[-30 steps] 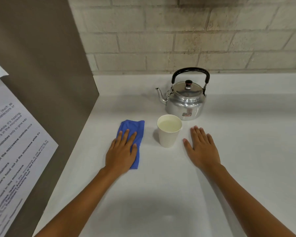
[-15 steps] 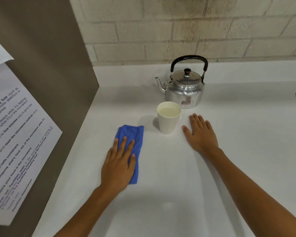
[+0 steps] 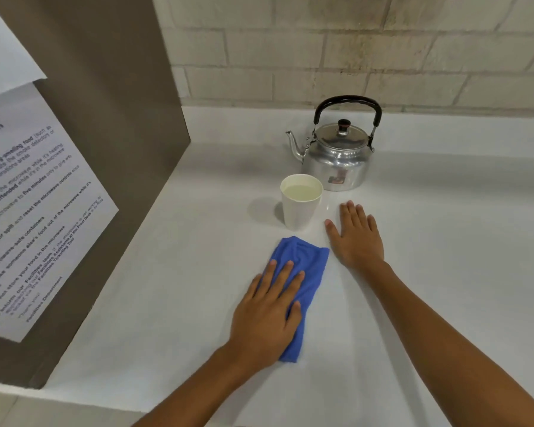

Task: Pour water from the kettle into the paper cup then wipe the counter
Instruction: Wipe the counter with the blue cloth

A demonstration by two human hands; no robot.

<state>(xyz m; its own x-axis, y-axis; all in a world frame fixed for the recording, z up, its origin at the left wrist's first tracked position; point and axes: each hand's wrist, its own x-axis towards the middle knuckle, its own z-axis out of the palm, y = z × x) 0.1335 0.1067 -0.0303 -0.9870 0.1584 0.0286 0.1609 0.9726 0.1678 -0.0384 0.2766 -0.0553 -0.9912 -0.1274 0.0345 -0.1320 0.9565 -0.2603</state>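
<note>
Under left hand (image 3: 267, 318): blue cloth (image 3: 305, 272), fingers (image 3: 285, 277) flat, spread; right hand (image 3: 356, 238) flat beside paper cup (image 3: 299, 208).

Pale brick wall (image 3: 352, 50) ran behind a white counter (image 3: 444, 241). Brown side panel (image 3: 105, 103) stood at left, carrying a printed paper notice (image 3: 37, 211). Soft, even light, faint shadows.
</note>
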